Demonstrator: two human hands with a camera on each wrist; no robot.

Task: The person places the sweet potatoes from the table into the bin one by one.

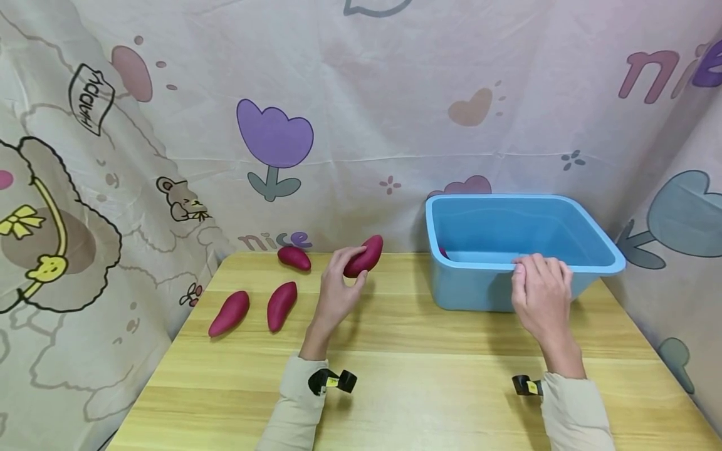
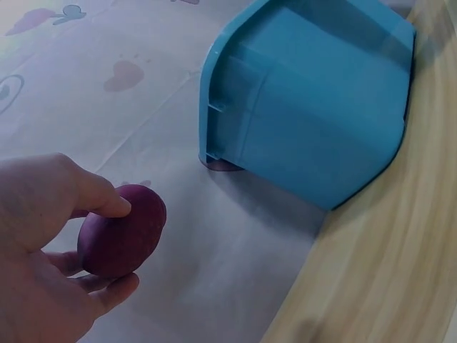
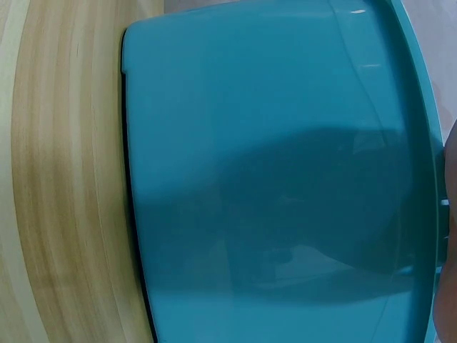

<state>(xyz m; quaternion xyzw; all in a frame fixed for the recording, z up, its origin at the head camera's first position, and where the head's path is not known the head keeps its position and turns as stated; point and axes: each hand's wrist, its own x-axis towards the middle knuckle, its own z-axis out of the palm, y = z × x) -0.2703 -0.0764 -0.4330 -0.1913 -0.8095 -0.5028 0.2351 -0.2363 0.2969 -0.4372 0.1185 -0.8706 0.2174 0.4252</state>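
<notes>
My left hand (image 1: 334,295) holds a purple-red sweet potato (image 1: 370,255) above the back of the table, left of the blue plastic bin (image 1: 470,289). In the left wrist view, thumb and fingers pinch this sweet potato (image 2: 132,239) from opposite sides. My right hand (image 1: 544,300) grips the bin's front rim, with the fingers curled over it and the tips hidden inside. Inside the bin, by its left wall, a bit of another purple-red thing (image 1: 443,252) shows; the rest is hidden. Only the edge of the right hand (image 3: 448,286) appears in the right wrist view.
Three more sweet potatoes lie on the left of the wooden table (image 1: 429,388): one at the back (image 1: 294,258), one near the left edge (image 1: 229,314), one between them and the left arm (image 1: 281,306). A printed cloth (image 1: 361,125) hangs behind and along both sides.
</notes>
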